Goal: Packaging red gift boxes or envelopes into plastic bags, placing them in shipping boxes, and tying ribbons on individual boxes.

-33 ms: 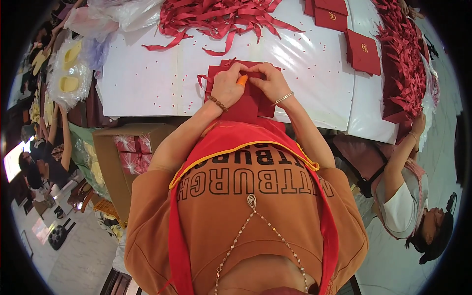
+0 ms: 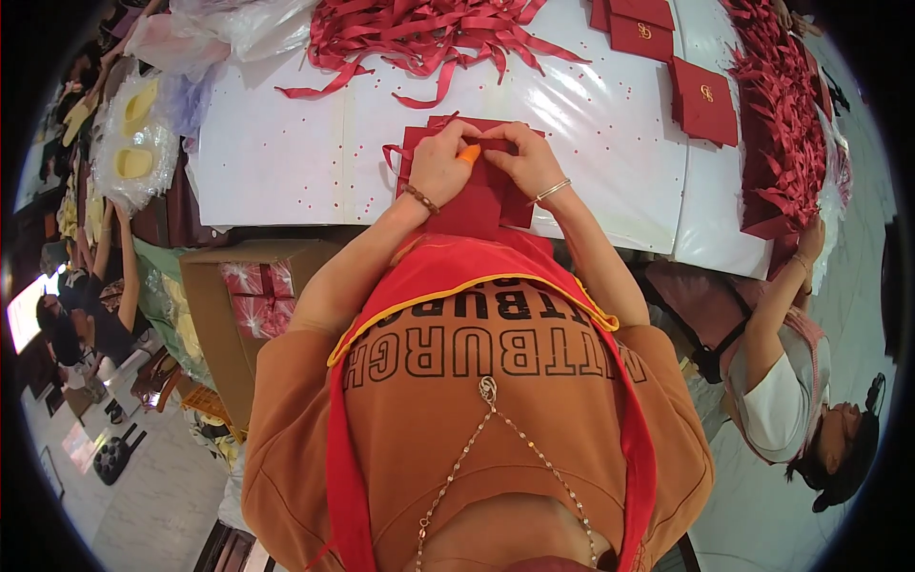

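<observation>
Both my hands work at a red paper gift bag [image 2: 479,208] lying flat at the table's near edge, over more flat red pieces. My left hand [image 2: 442,164] is closed on the bag's upper part; an orange finger cover [image 2: 469,153] sits on its thumb. My right hand [image 2: 527,162] pinches the same part from the other side, its fingertips almost meeting the left ones. What lies right between the fingertips is too small to make out. A red ribbon loop [image 2: 389,153] sticks out left of the bag.
Beyond my hands lies a heap of red ribbons [image 2: 419,38]. Folded red bags [image 2: 704,101] lie at the right, beside a long row of ribboned bags [image 2: 783,133] touched by another person's hand [image 2: 811,240]. Wrapped yellow slippers [image 2: 133,163] lie left; below stands a cardboard box [image 2: 214,286].
</observation>
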### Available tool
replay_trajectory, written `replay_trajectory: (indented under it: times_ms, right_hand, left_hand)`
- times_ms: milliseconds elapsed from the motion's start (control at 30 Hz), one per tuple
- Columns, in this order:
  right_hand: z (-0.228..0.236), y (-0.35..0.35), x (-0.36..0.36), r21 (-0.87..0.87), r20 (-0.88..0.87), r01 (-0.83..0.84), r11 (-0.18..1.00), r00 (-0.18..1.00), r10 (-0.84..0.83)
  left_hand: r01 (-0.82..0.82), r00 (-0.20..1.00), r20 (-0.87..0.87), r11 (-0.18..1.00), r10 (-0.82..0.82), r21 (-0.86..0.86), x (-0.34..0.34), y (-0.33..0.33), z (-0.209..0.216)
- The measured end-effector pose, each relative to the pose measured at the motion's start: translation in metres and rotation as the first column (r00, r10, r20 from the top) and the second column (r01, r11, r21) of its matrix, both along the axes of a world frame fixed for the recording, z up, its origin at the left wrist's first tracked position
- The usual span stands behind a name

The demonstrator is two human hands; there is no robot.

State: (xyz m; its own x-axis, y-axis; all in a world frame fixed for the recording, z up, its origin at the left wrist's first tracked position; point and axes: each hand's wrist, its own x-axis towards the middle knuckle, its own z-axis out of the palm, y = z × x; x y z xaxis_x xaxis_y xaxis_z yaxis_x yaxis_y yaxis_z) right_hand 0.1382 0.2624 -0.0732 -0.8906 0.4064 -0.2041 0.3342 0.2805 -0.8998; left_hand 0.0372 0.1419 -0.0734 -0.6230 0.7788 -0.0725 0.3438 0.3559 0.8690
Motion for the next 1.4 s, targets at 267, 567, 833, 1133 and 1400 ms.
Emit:
replay_trajectory:
  times_ms: [267, 567, 833, 1133, 1400]
  right_hand:
    - [-0.003, -0.007, 0.003, 0.082, -0.021, 0.102, 0.991, 0.995, -0.1]
    - [0.001, -0.005, 0.009, 0.035, -0.053, 0.085, 0.996, 0.995, -0.083]
    - [-0.003, -0.011, 0.008, 0.152, -0.194, 0.01, 0.988, 0.981, 0.02]
    - [0.012, -0.019, -0.002, 0.25, -0.221, -0.067, 0.966, 0.967, 0.124]
    - [0.016, -0.017, -0.005, 0.255, -0.201, -0.053, 0.965, 0.974, 0.107]
  left_hand:
    - [-0.02, 0.985, 0.17, 0.999, 0.026, -0.035, 0.002, 0.002, -0.003]
    - [0.142, 0.978, 0.163, 0.988, -0.13, -0.064, -0.014, -0.001, 0.009]
    - [0.368, 0.747, -0.515, 0.907, -0.42, -0.205, -0.041, 0.001, 0.033]
    - [0.749, 0.658, 0.5, 0.559, -0.563, -0.356, -0.09, 0.03, 0.043]
    - [0.594, 0.772, 0.428, 0.773, -0.47, -0.222, -0.083, 0.026, 0.011]
